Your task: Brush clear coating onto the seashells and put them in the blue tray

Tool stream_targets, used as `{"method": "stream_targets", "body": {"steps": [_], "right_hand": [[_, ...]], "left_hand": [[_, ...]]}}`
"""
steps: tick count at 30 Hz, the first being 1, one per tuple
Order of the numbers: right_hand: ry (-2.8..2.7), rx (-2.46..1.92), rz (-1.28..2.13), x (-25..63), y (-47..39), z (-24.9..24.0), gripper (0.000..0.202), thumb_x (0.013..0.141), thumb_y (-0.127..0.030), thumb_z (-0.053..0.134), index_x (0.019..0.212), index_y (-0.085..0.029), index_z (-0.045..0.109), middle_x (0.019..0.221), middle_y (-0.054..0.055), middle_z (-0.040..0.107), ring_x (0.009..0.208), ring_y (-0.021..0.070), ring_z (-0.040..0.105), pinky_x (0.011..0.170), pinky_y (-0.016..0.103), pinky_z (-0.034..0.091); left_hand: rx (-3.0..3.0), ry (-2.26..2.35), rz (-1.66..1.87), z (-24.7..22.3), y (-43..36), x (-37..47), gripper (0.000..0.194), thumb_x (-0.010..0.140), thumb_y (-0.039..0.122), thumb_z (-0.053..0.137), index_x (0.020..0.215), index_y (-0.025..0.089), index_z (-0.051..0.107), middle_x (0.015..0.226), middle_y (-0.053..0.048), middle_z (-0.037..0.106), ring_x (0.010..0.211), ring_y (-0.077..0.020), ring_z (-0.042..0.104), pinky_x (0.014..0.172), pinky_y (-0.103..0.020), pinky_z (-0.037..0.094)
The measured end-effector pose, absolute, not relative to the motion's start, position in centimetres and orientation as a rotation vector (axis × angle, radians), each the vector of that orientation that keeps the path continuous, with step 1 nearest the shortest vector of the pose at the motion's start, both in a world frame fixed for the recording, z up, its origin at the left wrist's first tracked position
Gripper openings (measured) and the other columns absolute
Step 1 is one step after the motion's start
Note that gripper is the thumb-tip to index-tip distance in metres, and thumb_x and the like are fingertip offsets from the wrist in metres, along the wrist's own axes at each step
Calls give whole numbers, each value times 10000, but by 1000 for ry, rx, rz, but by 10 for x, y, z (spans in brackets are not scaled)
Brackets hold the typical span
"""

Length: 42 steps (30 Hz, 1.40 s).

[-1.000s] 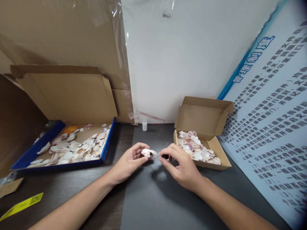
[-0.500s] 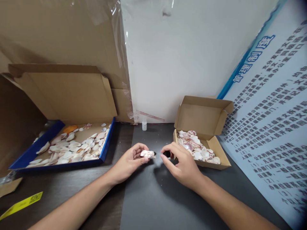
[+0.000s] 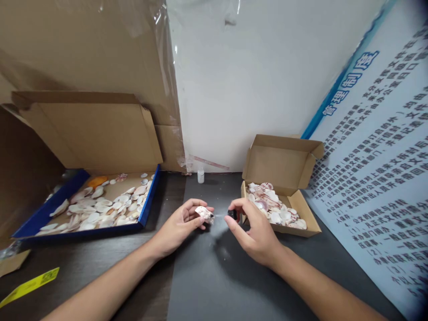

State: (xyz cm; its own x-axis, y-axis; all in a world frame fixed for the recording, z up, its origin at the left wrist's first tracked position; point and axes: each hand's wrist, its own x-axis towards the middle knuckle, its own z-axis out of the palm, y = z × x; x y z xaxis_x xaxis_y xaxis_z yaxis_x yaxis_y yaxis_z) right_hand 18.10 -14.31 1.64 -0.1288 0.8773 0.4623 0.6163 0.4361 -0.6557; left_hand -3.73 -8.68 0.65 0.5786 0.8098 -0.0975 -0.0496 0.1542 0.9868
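Observation:
A small speckled white-and-brown shell piece is pinched between the thumb and fingers of my left hand. To its right, my right hand grips a small black cap between thumb and forefinger. A thin pale applicator runs from the black cap to the dark spot at the shell piece's right end. Both hands are raised over the dark grey mat. A small white bottle stands upright at the back of the mat.
On the left, an open blue-edged box holds many shells. An open cardboard box with more shells stands at the right. A yellow label lies front left. A printed sheet slants along the right.
The shell piece has tilted in my left hand. The black cap has turned in my right hand, and its thin applicator now shows, reaching the shell piece.

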Motion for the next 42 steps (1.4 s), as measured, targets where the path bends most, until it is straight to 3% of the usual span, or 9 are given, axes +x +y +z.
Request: {"method": "stream_targets", "body": {"steps": [4,11,22,28,42], "right_hand": [[-1837,-1251,357,181,-143,16,94,915,-261,584,981,-222,531,835,15,590,748,176,547,709,319,425],[-1846,-1199,354,179,-143,18,93,900,-245,607,955,-219,536,811,2,584,711,156,543,685,304,423],[-1832,-1245,370,179,-144,18,89,892,-242,601,926,-217,523,778,-4,564,670,150,526,654,300,422],[-1828,-1205,385,179,-145,18,92,894,-249,600,939,-216,526,770,-7,558,674,150,529,651,298,427],[-1836,-1140,374,178,-146,19,108,888,-246,601,949,-222,515,765,-9,557,658,147,528,623,282,445]], "left_hand": [[1305,722,705,4,-88,-38,378,885,373,669,1133,208,437,1194,-98,664,921,-151,611,860,-326,453],[1356,703,671,7,-89,-37,317,900,385,645,1080,214,448,1037,-47,679,878,-145,587,805,-297,422],[1407,714,633,10,-90,-39,331,922,408,601,1165,215,486,1049,-65,677,890,-160,581,816,-311,408],[1395,727,635,12,-90,-39,348,894,415,635,1155,221,511,1027,-46,665,1046,-199,598,877,-324,406],[1389,735,617,13,-91,-38,369,879,429,643,1151,213,517,998,-59,681,912,-186,595,797,-319,414]]}}
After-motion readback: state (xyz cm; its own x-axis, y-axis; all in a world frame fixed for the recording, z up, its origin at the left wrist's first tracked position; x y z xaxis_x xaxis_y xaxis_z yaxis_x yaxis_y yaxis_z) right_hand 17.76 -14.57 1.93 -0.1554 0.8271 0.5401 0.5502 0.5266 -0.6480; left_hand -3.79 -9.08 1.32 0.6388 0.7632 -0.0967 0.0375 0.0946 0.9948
